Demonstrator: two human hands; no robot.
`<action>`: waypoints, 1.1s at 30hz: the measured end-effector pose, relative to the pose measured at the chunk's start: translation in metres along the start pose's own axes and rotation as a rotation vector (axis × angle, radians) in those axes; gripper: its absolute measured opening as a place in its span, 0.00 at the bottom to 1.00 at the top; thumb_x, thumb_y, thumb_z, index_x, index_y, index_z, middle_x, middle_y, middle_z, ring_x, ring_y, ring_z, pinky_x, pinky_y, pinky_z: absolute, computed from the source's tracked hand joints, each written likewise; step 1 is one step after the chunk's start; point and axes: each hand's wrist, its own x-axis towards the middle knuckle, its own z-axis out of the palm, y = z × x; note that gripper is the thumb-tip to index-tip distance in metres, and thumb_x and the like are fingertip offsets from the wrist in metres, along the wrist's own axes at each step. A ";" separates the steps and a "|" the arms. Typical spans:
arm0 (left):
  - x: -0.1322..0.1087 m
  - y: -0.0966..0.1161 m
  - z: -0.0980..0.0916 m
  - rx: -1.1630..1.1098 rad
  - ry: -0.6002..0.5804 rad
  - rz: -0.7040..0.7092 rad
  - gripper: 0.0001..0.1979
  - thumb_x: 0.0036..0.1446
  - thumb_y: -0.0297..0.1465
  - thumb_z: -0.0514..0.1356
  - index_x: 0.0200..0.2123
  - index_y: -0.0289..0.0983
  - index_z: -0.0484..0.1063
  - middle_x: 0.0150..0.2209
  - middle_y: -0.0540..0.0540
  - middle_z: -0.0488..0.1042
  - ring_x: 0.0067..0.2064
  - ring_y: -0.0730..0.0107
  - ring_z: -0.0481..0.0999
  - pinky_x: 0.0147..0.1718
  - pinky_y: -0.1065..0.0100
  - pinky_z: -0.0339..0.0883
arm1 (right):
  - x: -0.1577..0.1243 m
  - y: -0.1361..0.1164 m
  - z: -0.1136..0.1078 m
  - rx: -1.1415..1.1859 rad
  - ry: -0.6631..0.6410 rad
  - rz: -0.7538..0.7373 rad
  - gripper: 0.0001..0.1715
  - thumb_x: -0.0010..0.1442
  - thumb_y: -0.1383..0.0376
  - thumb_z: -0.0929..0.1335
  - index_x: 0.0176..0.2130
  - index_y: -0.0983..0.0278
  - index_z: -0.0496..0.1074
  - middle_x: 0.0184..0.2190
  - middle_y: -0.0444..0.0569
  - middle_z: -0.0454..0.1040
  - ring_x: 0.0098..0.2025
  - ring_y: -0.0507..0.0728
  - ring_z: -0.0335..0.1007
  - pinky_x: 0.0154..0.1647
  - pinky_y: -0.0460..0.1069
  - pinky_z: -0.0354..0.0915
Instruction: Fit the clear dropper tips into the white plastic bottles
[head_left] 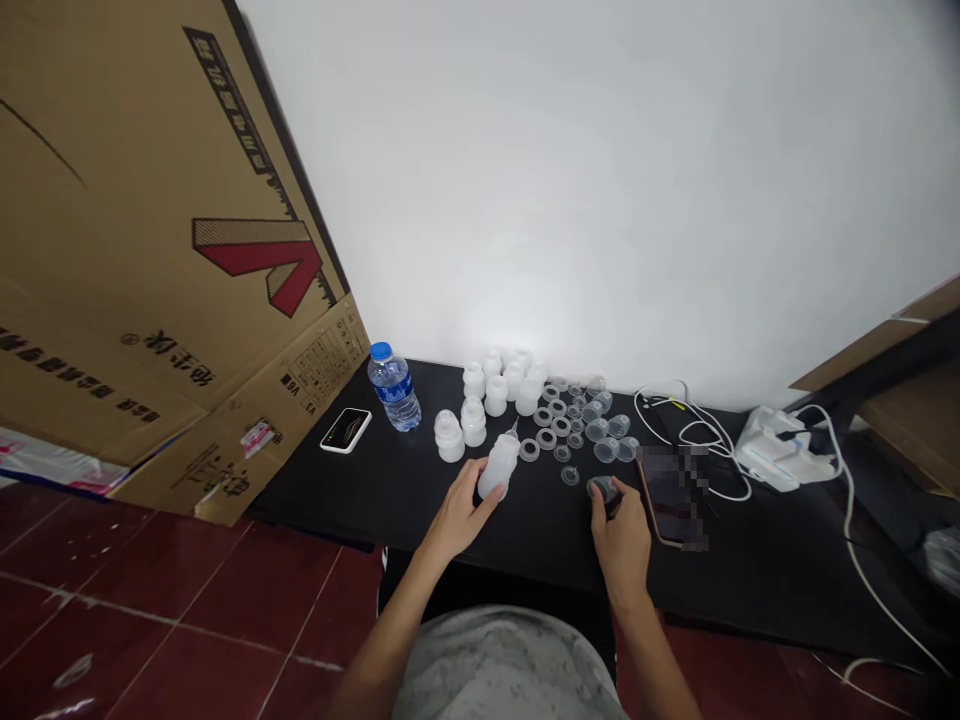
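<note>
Left hand [459,508] grasping white bottle [498,465], tilted, thin tip up, over front of black tabletop [540,545]. Right hand [624,535] pinching clear cap [602,488] by fingertips, apart from bottle. Rings [546,438] and other clear caps [607,449] lie beyond, between hands. More white bottles [496,396] upright behind left hand. Dark-screen phone [670,500] just beside right hand. Water bottle [395,390] upright, farther left.

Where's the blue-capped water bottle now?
Head view, left of centre: the water bottle stands on the black table, between the white phone and the white bottles.
</note>
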 end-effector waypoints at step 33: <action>0.006 -0.004 0.001 -0.007 -0.040 -0.072 0.22 0.75 0.47 0.56 0.61 0.43 0.73 0.57 0.39 0.79 0.59 0.51 0.78 0.61 0.53 0.70 | 0.088 -0.081 0.064 0.838 -0.728 -0.209 0.46 0.63 0.53 0.78 0.70 0.58 0.60 0.48 0.50 0.77 0.34 0.54 0.73 0.36 0.52 0.72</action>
